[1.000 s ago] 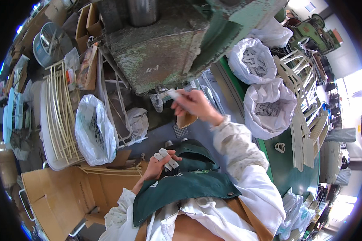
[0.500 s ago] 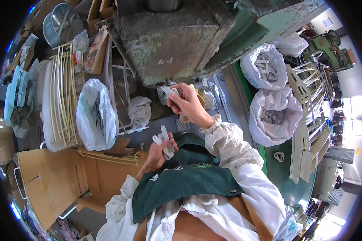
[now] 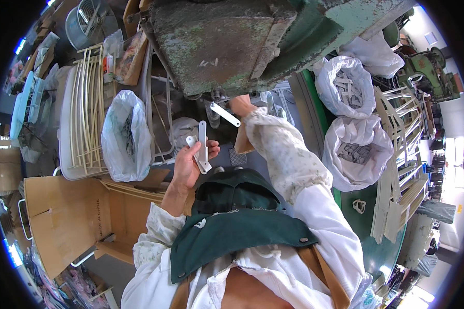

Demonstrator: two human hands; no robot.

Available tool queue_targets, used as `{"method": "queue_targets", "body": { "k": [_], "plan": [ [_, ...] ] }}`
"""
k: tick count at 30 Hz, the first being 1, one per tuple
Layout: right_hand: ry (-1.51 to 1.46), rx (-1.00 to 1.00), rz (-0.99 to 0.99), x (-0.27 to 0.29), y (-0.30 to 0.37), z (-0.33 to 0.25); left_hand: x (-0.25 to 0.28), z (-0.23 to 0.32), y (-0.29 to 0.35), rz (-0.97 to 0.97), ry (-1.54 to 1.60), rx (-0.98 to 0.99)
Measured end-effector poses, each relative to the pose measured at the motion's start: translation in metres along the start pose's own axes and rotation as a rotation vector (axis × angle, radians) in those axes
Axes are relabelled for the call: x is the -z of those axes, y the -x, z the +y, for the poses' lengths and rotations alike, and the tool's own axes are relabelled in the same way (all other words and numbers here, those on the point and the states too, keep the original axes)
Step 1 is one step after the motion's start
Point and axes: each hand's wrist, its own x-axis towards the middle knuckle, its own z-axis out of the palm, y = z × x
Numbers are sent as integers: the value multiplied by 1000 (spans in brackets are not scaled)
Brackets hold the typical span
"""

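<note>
Left hand (image 3: 188, 167) grips a few white strips (image 3: 201, 147), long axis near upright. Right hand (image 3: 241, 105) pinches one strip (image 3: 225, 114), tilted, up under the green press (image 3: 216, 46). Right is nearer the press; left sits below-left, well apart.

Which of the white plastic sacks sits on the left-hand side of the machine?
The white sack beside the slatted rack, just left of the left hand. The other two sacks stand at the right.
</note>
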Motion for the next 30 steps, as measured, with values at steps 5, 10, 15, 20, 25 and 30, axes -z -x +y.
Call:
{"method": "queue_targets", "body": {
  "k": [5,10,15,20,25,30],
  "plan": [
    [129,164,238,-53,-9,32,16,-17,-4,73,209,2],
    [154,98,-188,-41,-22,35,13,-20,-2,136,42,-127],
    [20,163,-87,-3,-13,23,3,-3,-7,214,-208,-211],
    [-704,226,53,76,17,-38,8,8,-14,211,-195,-303],
    [-1021,-47,-98,142,41,-114,-13,18,-19,251,-140,-312],
    [-546,-186,-251,182,44,-149,-19,15,-18,224,-145,-328]
  ]
}}
